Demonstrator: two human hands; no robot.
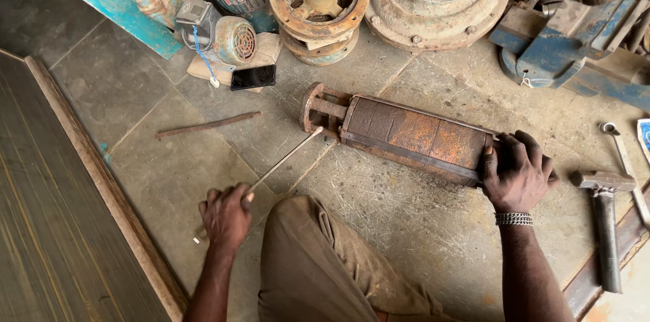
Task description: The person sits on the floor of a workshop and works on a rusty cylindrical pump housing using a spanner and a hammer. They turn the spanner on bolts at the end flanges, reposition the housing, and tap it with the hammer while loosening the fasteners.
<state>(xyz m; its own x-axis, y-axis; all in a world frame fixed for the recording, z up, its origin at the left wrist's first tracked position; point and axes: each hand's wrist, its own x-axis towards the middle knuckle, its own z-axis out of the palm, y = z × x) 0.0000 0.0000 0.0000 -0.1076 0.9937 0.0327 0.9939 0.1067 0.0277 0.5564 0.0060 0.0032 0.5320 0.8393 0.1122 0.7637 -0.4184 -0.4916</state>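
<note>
A long rusty pump body (406, 136) lies on the stone floor, its flanged end (318, 109) pointing left. My right hand (516, 172) grips its right end. My left hand (225, 217) is closed on a thin metal rod (284, 159), whose far tip reaches the flanged end of the pump. My bent knee in brown trousers (318, 261) sits between my two arms.
A hammer (604, 220) and a spanner (626, 159) lie on the right. A loose rusty bar (206, 125) and a black phone (253, 77) rest on the floor to the left. Old motors, rusty flanges (318, 10) and a blue vise (575, 44) line the back. A wooden board (61, 213) lies at left.
</note>
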